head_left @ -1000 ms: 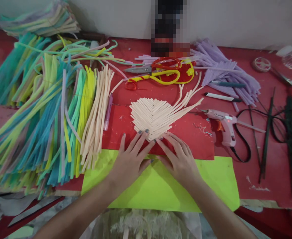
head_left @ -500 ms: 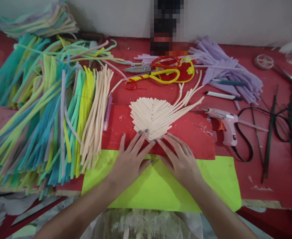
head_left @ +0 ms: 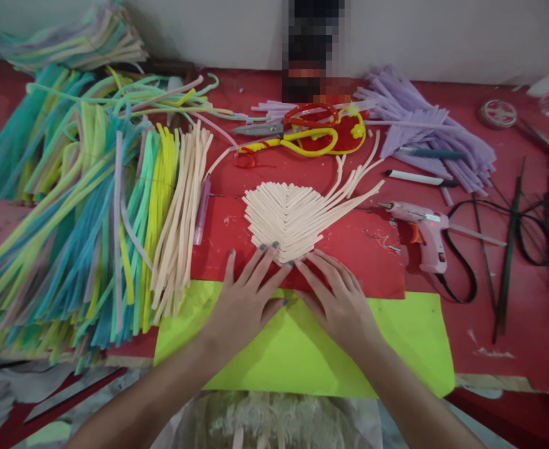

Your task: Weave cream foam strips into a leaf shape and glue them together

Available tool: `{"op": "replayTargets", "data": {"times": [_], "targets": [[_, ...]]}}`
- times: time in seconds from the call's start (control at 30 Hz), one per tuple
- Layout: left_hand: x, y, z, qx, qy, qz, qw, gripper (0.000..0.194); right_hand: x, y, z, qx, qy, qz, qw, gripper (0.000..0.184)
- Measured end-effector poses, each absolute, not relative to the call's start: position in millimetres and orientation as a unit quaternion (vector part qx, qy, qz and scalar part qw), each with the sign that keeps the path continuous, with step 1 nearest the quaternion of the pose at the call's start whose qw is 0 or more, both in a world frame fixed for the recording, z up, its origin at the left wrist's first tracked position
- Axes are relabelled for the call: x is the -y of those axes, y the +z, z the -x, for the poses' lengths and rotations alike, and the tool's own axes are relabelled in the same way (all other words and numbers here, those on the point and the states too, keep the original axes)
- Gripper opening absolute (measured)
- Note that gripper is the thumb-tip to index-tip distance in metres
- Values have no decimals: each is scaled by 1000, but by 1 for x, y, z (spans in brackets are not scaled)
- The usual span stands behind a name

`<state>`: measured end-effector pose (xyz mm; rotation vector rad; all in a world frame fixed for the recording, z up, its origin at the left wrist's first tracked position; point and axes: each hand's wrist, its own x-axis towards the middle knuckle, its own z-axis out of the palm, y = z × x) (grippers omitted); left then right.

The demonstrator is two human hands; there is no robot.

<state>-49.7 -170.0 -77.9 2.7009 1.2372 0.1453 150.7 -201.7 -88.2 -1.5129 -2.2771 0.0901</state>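
Note:
A leaf-shaped piece of cream pipe cleaners, set in a chevron pattern, lies flat on a red sheet. Several of its strands trail loose to the upper right. My left hand rests with spread fingers at the lower left edge, fingertips touching the piece. On the other side, my right hand lies with fingers stretched out, its fingertips at the bottom tip. Both hands lie partly over a lime-green sheet and hold nothing.
Bundles of coloured pipe cleaners cover the left, with cream ones beside them. Scissors lie at the back. Purple pipe cleaners, a white pen, a pink glue gun and its black cable are to the right.
My hands and the cream piece stay in place. The view shifts very slightly, so the glue gun and other things on the right appear a little further right.

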Motion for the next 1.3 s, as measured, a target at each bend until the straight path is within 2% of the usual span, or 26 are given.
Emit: {"op": "replayTargets", "data": {"times": [0.4, 0.77, 1.03, 1.3], "targets": [[170, -78, 49, -413, 43, -906, 86, 47, 202, -90, -150, 817, 26, 541, 196, 54], [168, -78, 51, -425, 74, -894, 117, 51, 200, -90, -151, 818, 18, 538, 204, 44], [161, -68, 52, -435, 107, -881, 154, 40, 200, -90, -152, 815, 11, 535, 222, 41], [142, -55, 44, -423, 144, -889, 97, 21, 200, -91, -151, 810, 24, 538, 233, 41]]}}
